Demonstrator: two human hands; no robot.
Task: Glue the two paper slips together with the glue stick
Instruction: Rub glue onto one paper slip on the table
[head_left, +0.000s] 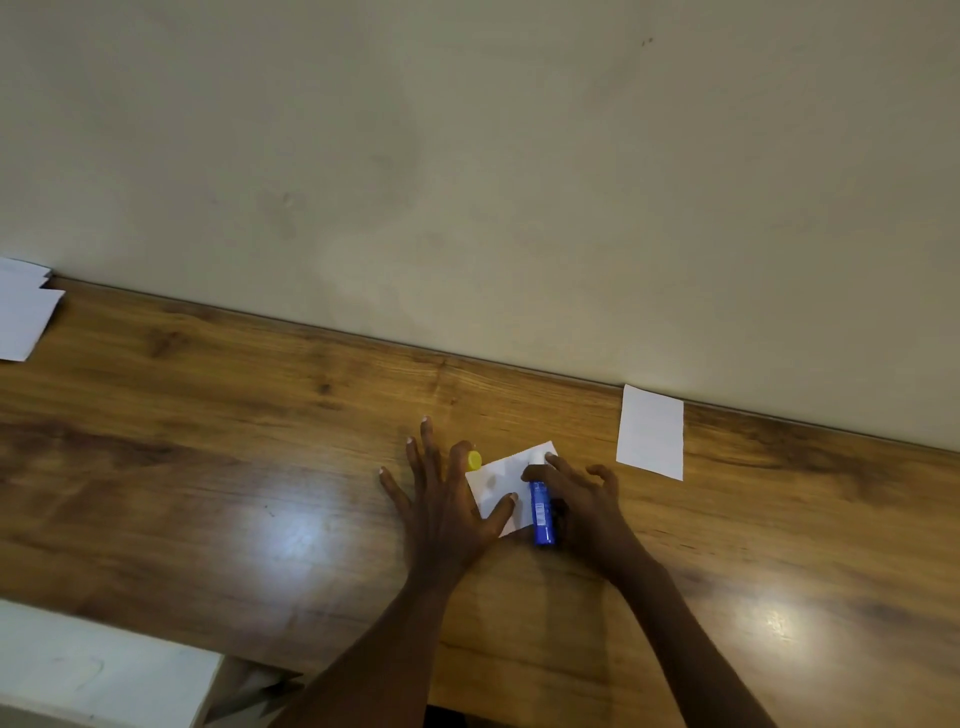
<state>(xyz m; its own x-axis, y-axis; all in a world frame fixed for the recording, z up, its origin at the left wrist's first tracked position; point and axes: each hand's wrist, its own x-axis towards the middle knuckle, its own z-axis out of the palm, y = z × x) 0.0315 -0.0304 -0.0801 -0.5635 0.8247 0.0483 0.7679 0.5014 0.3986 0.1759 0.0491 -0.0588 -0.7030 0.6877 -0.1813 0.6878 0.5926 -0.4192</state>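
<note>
Head | left hand (441, 499) flat on slip (498, 483) | right hand (582, 504) grips glue stick (541, 512) on slip

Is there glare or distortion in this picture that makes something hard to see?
Head view: two bright glare patches on the wooden table, left of the left hand and at lower right; the wide lens tilts the wall edge; the glue stick label is too blurred to read.

From my feed: two bare forearms enter from the bottom edge, no sleeves, no watch or bracelet seen. Left hand (441, 499) and right hand (587, 512) wear no rings or gloves. Fingers (427, 441) long and slender, nails short and pale.
</note>
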